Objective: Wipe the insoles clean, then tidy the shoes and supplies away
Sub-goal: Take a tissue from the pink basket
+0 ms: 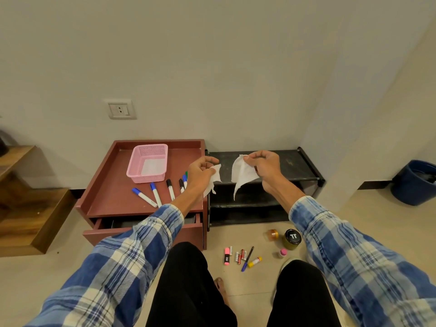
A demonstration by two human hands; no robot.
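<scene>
Head view looks down on two hands raised side by side over the seam where a red-brown drawer unit (141, 199) meets a black shoe rack (290, 166). The left hand (201, 172) pinches a small piece of white wipe (215, 177) between thumb and curled fingers. The right hand (265, 165) pinches a larger piece of white wipe (243, 175) by its upper edge, the rest hanging down to a point. The two pieces are near each other but apart, with the rack top showing in the gap. The unit's top has a raised rim along its back and sides, and its drawer stands partly pulled out, the front jutting toward the left knee. A pink basket (147, 164) sits at the back of that top, with whiteboard markers (155, 197) fanned in front of it, some hidden behind the left wrist. On the floor between the knees and the rack lie a pink highlighter (227, 256), batteries (239, 256), a pen (247, 258) and a glue stick (255, 261). An amber jar (273, 234), a black-lidded jar (292, 239) and a pink-capped bottle (283, 252) stand just beside the right sleeve. Open tile runs right of the rack to a blue bucket (412, 182) by the wall. Wooden steps (28, 208) close the left side, near the unit.
</scene>
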